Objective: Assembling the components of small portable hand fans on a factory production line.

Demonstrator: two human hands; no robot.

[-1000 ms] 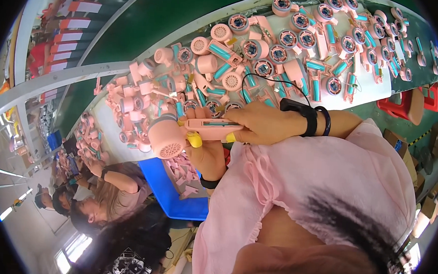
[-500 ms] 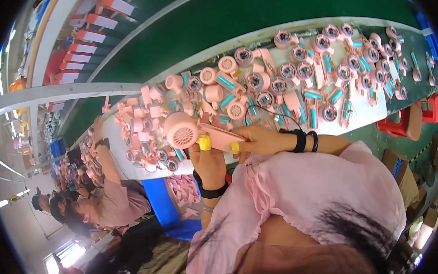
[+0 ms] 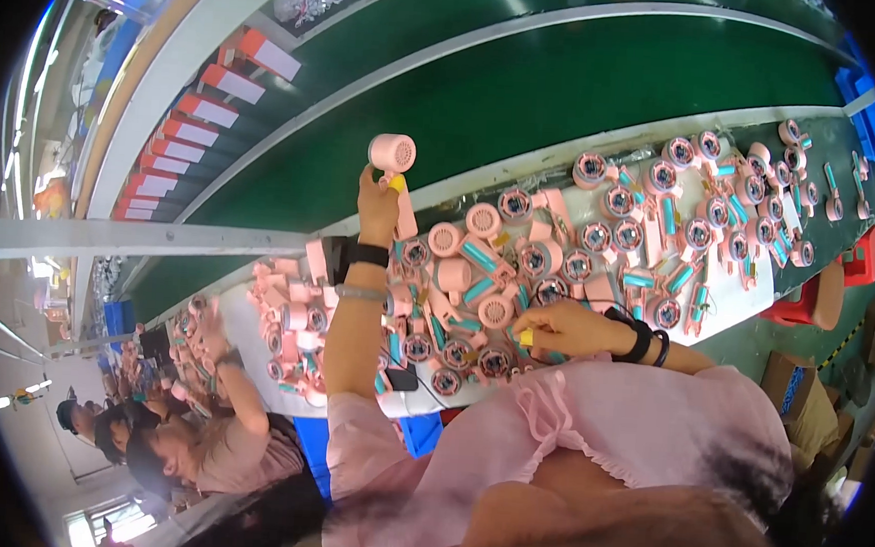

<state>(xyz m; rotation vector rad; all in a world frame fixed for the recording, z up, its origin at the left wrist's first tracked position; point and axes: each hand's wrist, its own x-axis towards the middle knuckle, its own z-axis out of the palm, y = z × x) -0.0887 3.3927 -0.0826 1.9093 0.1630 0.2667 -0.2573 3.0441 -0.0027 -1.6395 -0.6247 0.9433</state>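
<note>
My left hand [image 3: 378, 202] is stretched out over the table's far edge, gripping a pink handheld fan [image 3: 393, 158] by its handle, head up, above the green conveyor belt [image 3: 528, 99]. A yellow cot covers one fingertip. My right hand [image 3: 559, 329] rests low over the pile of pink fan parts [image 3: 518, 268] near the table's front edge; its fingers curl down among them, one with a yellow cot, and I cannot tell whether it holds one.
The white table [image 3: 747, 297] is covered with several pink fan bodies with teal parts. Another person [image 3: 217, 441] works at the left. Blue bins [image 3: 873, 120] sit far right, cardboard boxes [image 3: 796, 391] and a red stool [image 3: 817, 297] on the floor.
My left hand has lifted the pink fan from in front of my chest and reached out toward the green belt. My right hand let go of it and dropped to the parts pile.
</note>
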